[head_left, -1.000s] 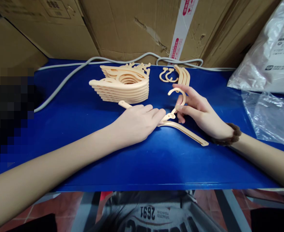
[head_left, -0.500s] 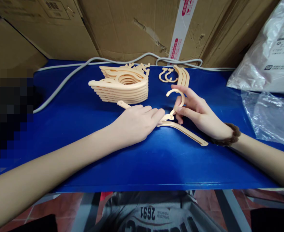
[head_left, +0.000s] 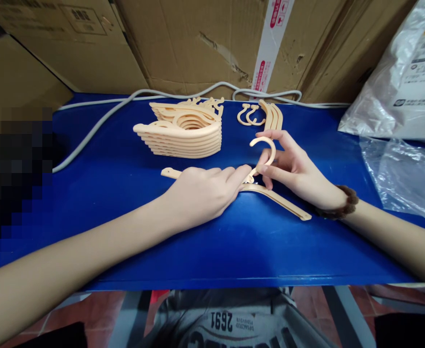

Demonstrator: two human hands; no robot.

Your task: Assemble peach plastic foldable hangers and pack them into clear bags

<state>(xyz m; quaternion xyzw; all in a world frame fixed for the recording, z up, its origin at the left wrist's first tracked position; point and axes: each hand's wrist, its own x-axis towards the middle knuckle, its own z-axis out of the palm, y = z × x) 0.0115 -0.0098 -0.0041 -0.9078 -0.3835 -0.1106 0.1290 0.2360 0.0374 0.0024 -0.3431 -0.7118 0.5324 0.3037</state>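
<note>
right grip [head_left: 288, 162] pinches the hook [head_left: 273, 151], stem slanting leftward to my left grip [head_left: 205, 191], clasped over one hanger arm [head_left: 171, 173]; the second arm [head_left: 281, 201] slopes rightward, nearer me.

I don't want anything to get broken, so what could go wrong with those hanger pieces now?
The curved, peach-coloured plastic hook might slip, since the right hand seems to hold it with just its fingers. A finger could get pinched, because the left hand is very close to the hook's lower end. The layered stack of peach-coloured plastic hanger pieces might topple if bumped, as it sits just beyond the left hand.
</note>
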